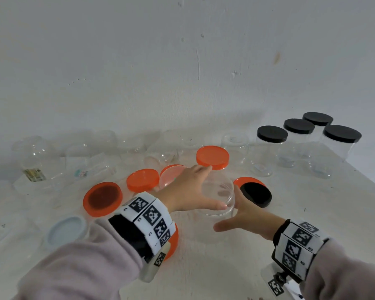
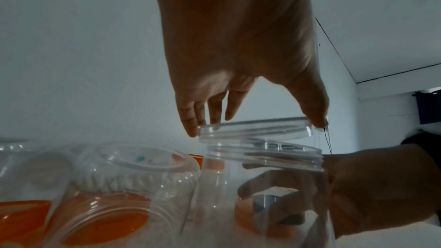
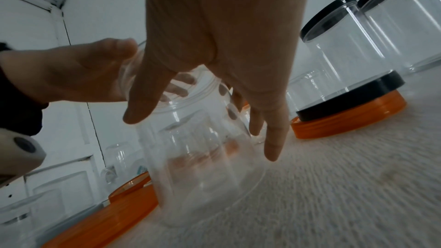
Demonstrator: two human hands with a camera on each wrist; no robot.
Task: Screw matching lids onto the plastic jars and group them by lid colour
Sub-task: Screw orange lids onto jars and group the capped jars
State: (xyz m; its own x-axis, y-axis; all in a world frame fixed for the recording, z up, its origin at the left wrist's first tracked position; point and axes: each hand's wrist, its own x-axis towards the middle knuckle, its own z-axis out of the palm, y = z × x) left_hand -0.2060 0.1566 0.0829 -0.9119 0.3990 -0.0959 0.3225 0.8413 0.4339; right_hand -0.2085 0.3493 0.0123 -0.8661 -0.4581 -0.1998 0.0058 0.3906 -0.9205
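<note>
Two hands meet at one open clear jar (image 1: 218, 197), standing mid-table. Left hand (image 1: 187, 189) spans its rim, thumb and fingers spread and touching the mouth; right hand (image 1: 246, 215) cups the side wall, fingers loosely spread, not clenched. Step in hand: steadying a jar for capping. Next move probably needs a free hand for a lid. Just right, a black lid (image 1: 256, 194) lies atop an orange lid (image 1: 243, 180). Beyond, an orange-lidded jar (image 1: 212, 157); far right, four black-lidded jars (image 1: 272, 134) grouped.
</note>
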